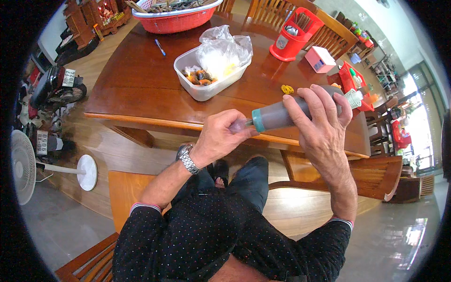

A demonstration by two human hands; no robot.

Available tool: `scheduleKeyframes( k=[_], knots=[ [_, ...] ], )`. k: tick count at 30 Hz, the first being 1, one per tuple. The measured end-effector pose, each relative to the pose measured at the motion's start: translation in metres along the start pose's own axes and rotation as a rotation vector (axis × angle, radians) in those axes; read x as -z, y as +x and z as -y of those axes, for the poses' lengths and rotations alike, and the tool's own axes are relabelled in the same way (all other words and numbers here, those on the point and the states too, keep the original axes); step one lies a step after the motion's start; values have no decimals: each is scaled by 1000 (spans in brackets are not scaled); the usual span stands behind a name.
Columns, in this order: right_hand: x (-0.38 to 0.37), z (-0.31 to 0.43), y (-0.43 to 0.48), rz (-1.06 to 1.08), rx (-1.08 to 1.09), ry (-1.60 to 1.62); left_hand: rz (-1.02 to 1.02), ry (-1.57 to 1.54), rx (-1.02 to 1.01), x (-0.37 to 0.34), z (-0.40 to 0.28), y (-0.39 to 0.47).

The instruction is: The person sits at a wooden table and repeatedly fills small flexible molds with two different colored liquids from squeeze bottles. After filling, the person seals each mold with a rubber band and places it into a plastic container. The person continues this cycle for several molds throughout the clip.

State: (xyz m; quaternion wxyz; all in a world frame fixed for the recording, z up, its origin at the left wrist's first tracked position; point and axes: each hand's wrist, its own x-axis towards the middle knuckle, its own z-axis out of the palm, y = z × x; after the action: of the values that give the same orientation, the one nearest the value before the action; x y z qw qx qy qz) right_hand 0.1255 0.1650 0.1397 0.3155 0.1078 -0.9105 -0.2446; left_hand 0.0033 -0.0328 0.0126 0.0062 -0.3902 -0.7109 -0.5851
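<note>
My right hand (322, 112) grips a bottle (276, 115) with dark contents and a teal collar, tilted nearly flat with its spout to the left, above the table's near edge. At that spout, my left hand (223, 132) pinches a small clear plastic bag (238, 125). Whether liquid is flowing I cannot tell. Beyond my hands stands a translucent plastic tub (208, 92) holding a clear plastic bag (225, 53) and small filled bags with dark and orange contents (201, 77). Yellow rubber bands (287, 89) lie close to my right hand.
On the wooden table (141, 91) are a blue pen (160, 47), a red basin (176, 22), a red utensil holder (294, 38), a pink box (320, 60) and a red basket (347, 79). A wooden chair (370, 176) stands at right, a white fan (86, 172) at left.
</note>
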Motion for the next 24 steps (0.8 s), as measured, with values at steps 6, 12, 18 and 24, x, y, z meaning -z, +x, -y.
scheduleKeyframes(
  k=[6,12,18,24],
  knots=[
    [10,4,9,40,40,-37,35,22,13,-7,4,2],
    [20,3,18,79,92,-63,31,-19,30,-10,5,2],
    [19,-1,22,57,88,-63,65,-134,95,-17,9,0],
    [22,-3,22,35,81,-40,69,-171,133,-20,16,0]
  ],
)
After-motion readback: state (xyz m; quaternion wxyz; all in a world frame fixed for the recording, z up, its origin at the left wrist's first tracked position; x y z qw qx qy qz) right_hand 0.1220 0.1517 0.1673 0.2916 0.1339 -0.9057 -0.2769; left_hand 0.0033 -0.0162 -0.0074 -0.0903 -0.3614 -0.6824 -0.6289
